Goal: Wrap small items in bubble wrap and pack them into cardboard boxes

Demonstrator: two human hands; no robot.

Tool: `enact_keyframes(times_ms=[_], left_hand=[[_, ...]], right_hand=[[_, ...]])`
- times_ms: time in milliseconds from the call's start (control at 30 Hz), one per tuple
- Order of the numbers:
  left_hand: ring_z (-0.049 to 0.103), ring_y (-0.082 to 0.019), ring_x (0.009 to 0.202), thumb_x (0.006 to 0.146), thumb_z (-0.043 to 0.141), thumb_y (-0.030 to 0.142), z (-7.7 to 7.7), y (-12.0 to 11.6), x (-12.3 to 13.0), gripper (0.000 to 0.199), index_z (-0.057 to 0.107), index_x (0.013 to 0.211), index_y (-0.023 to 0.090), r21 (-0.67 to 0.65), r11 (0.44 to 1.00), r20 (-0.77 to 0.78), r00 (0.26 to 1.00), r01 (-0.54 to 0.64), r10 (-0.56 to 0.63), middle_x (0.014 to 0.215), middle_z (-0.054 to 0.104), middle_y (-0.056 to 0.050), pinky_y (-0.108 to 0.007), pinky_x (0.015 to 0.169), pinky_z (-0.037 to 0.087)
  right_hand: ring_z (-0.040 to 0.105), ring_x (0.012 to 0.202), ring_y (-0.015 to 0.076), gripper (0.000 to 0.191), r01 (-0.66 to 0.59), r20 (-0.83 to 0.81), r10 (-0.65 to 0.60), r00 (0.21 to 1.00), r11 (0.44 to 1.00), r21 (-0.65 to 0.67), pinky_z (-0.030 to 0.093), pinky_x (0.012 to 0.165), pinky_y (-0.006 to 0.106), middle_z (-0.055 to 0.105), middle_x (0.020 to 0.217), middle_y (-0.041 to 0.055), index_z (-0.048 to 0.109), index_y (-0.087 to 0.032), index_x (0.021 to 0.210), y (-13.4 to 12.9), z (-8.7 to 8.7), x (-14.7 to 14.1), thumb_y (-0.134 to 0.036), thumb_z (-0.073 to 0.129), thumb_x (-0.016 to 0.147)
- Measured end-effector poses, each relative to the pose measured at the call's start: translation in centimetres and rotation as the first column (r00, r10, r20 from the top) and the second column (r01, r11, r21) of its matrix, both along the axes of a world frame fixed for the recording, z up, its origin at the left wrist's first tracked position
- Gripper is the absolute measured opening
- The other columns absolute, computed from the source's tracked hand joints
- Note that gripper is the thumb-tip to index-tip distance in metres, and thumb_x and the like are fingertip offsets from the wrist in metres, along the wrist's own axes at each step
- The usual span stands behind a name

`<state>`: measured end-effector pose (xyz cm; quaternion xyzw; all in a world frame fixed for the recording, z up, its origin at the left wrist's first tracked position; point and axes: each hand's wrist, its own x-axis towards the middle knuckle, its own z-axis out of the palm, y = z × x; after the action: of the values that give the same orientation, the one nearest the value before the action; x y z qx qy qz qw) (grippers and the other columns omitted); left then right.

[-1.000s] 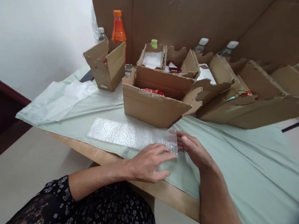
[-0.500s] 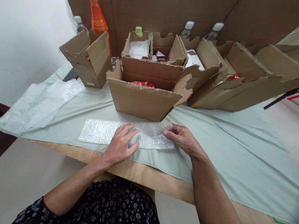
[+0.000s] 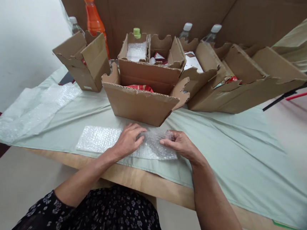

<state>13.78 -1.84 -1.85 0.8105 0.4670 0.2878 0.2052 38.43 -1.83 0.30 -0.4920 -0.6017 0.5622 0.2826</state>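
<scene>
The right hand (image 3: 179, 145) pinches the clear, rectangular bubble-wrap strip (image 3: 99, 139) by the pale wooden table edge (image 3: 148, 178); the left hand (image 3: 130, 138) curves over its middle, grip unclear. Pale green cloth (image 3: 227, 161) stretches rightward, and a small white label (image 3: 87, 87) is unreadable.

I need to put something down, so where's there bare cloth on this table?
Widest: green cloth right of the right hand, before the rightmost boxes. Smaller: between the bubble-wrap strip and leftmost sheets. Boxes and bottles crowd the back.
</scene>
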Motion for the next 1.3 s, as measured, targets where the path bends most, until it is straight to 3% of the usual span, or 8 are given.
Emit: enact_keyframes(times_ms=[333,567,767,900,1000,1100,1200,1300], left_hand=[[0.072,-0.023,0.092,0.078,0.055,0.011,1.2,-0.6,-0.7,0.012,0.058,0.077,0.022,0.14,0.99,0.232,0.971,0.022,-0.055,0.09,0.075,-0.004,-0.04,0.088,0.052],[0.072,-0.02,0.083,0.083,0.052,0.009,6.1,-5.0,0.1,0.013,0.06,0.084,0.02,0.049,0.969,0.16,0.956,0.241,-0.246,0.087,0.075,-0.004,-0.035,0.079,0.056],[0.071,-0.026,0.105,0.093,0.059,0.021,8.5,-11.2,2.5,0.028,0.063,0.121,0.014,-0.269,0.728,-0.087,0.737,0.63,-0.67,0.118,0.073,-0.013,-0.038,0.088,0.059],[0.065,-0.028,0.126,0.095,0.066,0.028,10.2,-11.9,0.6,0.052,0.053,0.145,0.021,-0.369,0.613,-0.017,0.654,0.699,-0.756,0.143,0.065,-0.012,-0.04,0.103,0.056],[0.066,-0.023,0.125,0.098,0.062,0.027,10.7,-10.8,-2.7,0.047,0.055,0.145,0.025,-0.344,0.737,0.034,0.792,0.581,-0.609,0.139,0.068,-0.007,-0.037,0.108,0.054],[0.065,-0.025,0.123,0.101,0.053,0.03,9.4,-9.0,-7.1,0.039,0.06,0.139,0.026,-0.208,0.968,-0.093,0.982,0.142,-0.164,0.134,0.07,-0.007,-0.044,0.108,0.054],[0.061,-0.034,0.125,0.096,0.051,0.038,6.8,-7.4,-11.9,0.044,0.064,0.134,0.02,-0.031,0.95,-0.312,0.906,-0.311,0.286,0.135,0.067,-0.013,-0.057,0.11,0.049],[0.061,-0.039,0.118,0.088,0.053,0.043,4.4,-6.5,-15.5,0.055,0.063,0.134,0.013,-0.01,0.872,-0.481,0.768,-0.489,0.424,0.127,0.068,-0.019,-0.057,0.101,0.052]], right_hand=[[0.035,0.053,0.0088,0.06,0.148,-0.085,-0.148,0.985,0.989,-0.009,0.026,0.05,0.024,0.04,0.058,-0.0049,0.048,-0.021,0.064,-0.1,-0.4,0.2,-0.075,0.069,0.079],[0.036,0.048,0.0095,0.056,0.316,-0.108,-0.317,0.942,0.948,-0.024,0.027,0.046,0.025,0.047,0.055,-0.0038,0.056,-0.021,0.065,0.7,-1.2,0.0,-0.073,0.075,0.072],[0.036,0.049,0.0091,0.057,0.334,-0.052,-0.333,0.942,0.942,0.013,0.026,0.047,0.026,0.049,0.055,-0.0037,0.057,-0.021,0.065,0.8,-0.7,0.2,-0.074,0.074,0.071],[0.034,0.049,0.0085,0.055,0.33,-0.053,-0.328,0.943,0.944,0.024,0.026,0.049,0.026,0.048,0.055,-0.0042,0.055,-0.021,0.063,0.8,-0.6,0.7,-0.072,0.075,0.07],[0.037,0.052,0.0093,0.052,0.311,-0.043,-0.31,0.95,0.95,0.033,0.029,0.052,0.026,0.052,0.058,-0.0026,0.058,-0.02,0.064,0.7,-0.5,1.1,-0.068,0.074,0.072],[0.046,0.059,0.0115,0.047,0.229,-0.049,-0.227,0.973,0.972,0.051,0.034,0.057,0.027,0.059,0.065,-0.0002,0.065,-0.018,0.072,0.6,-0.2,1.5,-0.063,0.076,0.074],[0.051,0.064,0.0138,0.044,0.159,-0.052,-0.156,0.986,0.986,0.052,0.039,0.061,0.028,0.064,0.072,0.0008,0.07,-0.018,0.084,0.5,0.0,1.7,-0.059,0.081,0.071],[0.052,0.065,0.0146,0.043,0.147,-0.033,-0.145,0.989,0.988,0.053,0.04,0.062,0.029,0.066,0.075,0.0014,0.072,-0.018,0.086,0.6,-0.2,1.9,-0.055,0.084,0.068]])
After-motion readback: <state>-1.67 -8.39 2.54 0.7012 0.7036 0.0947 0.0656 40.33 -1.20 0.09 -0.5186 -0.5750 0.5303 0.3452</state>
